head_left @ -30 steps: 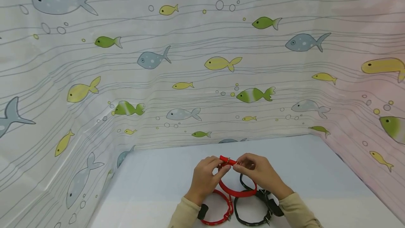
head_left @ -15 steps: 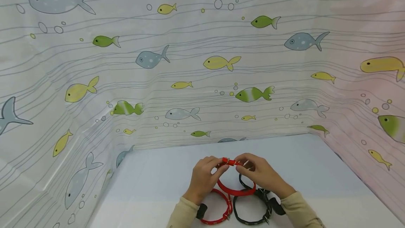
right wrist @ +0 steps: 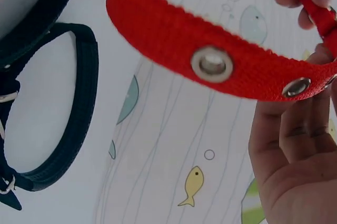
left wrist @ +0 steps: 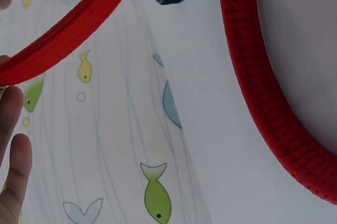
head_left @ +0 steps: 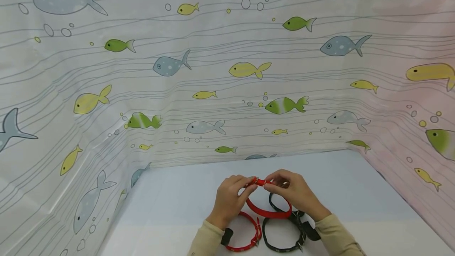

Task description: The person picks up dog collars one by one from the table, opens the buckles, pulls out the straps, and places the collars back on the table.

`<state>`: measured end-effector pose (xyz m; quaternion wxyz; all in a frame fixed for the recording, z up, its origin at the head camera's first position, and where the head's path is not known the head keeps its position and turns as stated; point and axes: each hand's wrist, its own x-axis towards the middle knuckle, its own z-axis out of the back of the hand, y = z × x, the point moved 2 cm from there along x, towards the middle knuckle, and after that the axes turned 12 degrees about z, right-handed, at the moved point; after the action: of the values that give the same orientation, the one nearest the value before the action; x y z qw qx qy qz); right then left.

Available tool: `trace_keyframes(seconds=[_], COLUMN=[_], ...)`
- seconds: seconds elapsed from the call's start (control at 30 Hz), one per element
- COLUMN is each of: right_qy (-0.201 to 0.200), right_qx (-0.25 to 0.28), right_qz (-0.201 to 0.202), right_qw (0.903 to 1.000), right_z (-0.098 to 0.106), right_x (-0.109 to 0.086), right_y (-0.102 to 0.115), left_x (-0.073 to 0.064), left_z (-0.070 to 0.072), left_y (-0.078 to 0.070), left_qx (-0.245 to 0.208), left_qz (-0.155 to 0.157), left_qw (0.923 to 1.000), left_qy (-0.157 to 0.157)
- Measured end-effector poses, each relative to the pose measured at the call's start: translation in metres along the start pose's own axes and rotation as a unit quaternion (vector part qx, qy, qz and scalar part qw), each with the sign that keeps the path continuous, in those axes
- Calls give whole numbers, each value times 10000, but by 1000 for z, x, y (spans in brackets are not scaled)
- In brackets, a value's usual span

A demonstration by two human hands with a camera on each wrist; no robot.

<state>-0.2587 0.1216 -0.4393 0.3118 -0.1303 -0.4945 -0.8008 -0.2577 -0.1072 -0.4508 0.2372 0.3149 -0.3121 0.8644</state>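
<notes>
A red collar [head_left: 267, 213] with metal eyelets hangs as a loop between both hands, raised over the table. My left hand [head_left: 229, 200] pinches one side of its buckle section, thumb and fingertips at the strap. From the other side, my right hand [head_left: 293, 192] pinches the strap close to the left fingertips. In the right wrist view two ringed eyelets show on the red strap [right wrist: 168, 32], and the right fingers lie along its far end. The very tip of the strap is hidden under the left fingers.
Below the hands lie another red collar [head_left: 241, 249] with a small black block [head_left: 227, 236], and a black collar [head_left: 266, 238] with a black block [head_left: 310, 232]. A further black loop [head_left: 271, 202] lies behind. Fish-print sheeting [head_left: 227, 90] walls the white table [head_left: 170, 200].
The red strap's end, sticking out past my left fingertips a second ago, is now covered by them. The hanging loop has swung slightly right.
</notes>
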Motion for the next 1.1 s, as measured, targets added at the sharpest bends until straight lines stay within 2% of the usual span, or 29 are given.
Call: trace_keyframes(seconds=[0.17,0.27,0.53,0.83,1.1], right_qy=[215,301,386,446,410], right_qx=[76,70,106,29,136], right_qz=[320,292,368,312,235], right_qw=[9992,9991,9985,9985,9988], right_z=[3,3,1,-1,-3], right_x=[0,1,1,1,1], right_y=[-1,-3,-7,-2,-1], left_x=[1,1,1,0,-1], left_z=[5,7,8,8,8], left_y=[7,9,11,13,10], left_qx=[-266,-335,-174,52,63], left_qz=[227,188,398,403,661], left_qw=[9994,9992,9990,9985,9975], left_qy=[-62,-121,-101,-379,-249])
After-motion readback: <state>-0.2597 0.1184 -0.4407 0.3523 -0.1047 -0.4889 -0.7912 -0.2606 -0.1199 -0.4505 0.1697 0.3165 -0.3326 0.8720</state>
